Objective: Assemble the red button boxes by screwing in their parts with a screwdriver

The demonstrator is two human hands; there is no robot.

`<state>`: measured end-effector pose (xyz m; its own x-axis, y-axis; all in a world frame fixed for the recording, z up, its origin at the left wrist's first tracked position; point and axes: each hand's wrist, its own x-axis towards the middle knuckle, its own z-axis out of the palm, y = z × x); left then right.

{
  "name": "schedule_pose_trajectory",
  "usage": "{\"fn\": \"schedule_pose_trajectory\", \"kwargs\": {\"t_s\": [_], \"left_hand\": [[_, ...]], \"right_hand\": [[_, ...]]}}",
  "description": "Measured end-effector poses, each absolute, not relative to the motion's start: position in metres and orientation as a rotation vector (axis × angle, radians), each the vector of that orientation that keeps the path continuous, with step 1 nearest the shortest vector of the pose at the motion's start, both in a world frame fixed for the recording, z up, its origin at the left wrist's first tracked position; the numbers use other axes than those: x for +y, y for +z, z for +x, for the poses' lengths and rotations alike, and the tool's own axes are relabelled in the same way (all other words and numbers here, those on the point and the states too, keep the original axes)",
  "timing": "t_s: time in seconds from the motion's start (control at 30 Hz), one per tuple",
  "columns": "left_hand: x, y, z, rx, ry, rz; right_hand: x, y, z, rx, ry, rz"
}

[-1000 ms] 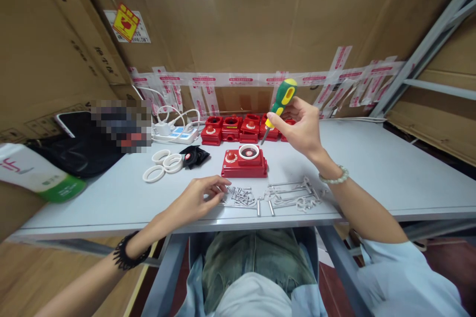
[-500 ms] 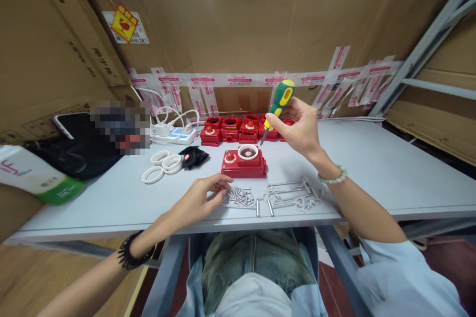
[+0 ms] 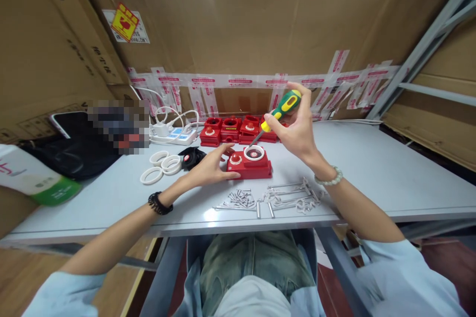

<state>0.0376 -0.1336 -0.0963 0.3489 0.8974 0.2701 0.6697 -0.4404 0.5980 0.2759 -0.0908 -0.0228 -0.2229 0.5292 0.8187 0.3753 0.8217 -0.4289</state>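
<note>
My left hand point(image 3: 214, 165) grips the left end of a red box point(image 3: 250, 172), thumb at its front and fingers behind. The box carries a red dome on the left and a white ring point(image 3: 254, 153) on its raised right part. In my right hand point(image 3: 297, 131) is a screwdriver point(image 3: 281, 110) with a green and yellow handle, slanting down to the left. Its tip is by the back edge of the white ring; whether it touches I cannot tell. In front of the box lies a pile of screws point(image 3: 242, 198).
Several similar red boxes point(image 3: 230, 130) stand in a row behind. Loose white rings point(image 3: 151, 175) and a black wrapped part point(image 3: 192, 158) lie to the left, near a power strip point(image 3: 177, 134). Metal rods point(image 3: 288, 193) lie front right. Cardboard point(image 3: 238, 25) walls the back.
My left hand has gone from beside the screws up to the red box and taken hold of it. The box has shifted slightly right. The screwdriver now leans more, its tip nearer the ring.
</note>
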Motion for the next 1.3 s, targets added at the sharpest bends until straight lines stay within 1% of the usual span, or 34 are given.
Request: {"fn": "schedule_pose_trajectory", "kwargs": {"t_s": [0.1,0.2,0.33,0.57,0.67,0.87,0.97,1.1,1.17,1.3], "left_hand": [[-0.129,-0.098,0.060,1.340,0.883,2.236],[-0.126,-0.101,0.076,1.270,0.903,2.286],[-0.126,-0.104,0.080,1.174,0.845,2.288],[-0.129,-0.100,0.076,1.166,0.833,2.251],[-0.129,-0.099,0.077,1.176,0.821,2.255],[-0.128,-0.104,0.077,1.140,0.857,2.283],[-0.128,-0.104,0.076,1.134,0.851,2.284],[-0.128,-0.103,0.075,1.150,0.841,2.289],[-0.128,-0.102,0.076,1.157,0.841,2.311],[-0.129,-0.101,0.078,1.145,0.848,2.338]], "right_hand": [[-0.100,-0.020,0.268,-1.785,0.290,-0.698],[-0.112,-0.019,0.261,-1.899,0.367,-0.650],[-0.120,-0.024,0.256,-2.007,0.370,-0.615],[-0.118,-0.029,0.255,-1.990,0.395,-0.655],[-0.120,-0.028,0.253,-1.988,0.318,-0.694],[-0.127,-0.023,0.241,-2.045,-0.086,-0.947],[-0.132,-0.016,0.236,-2.139,-0.211,-1.089],[-0.139,-0.003,0.238,-2.170,-0.257,-1.221],[-0.140,0.005,0.243,-2.172,-0.232,-1.220],[-0.131,0.024,0.251,-2.374,-0.007,-0.976]]}}
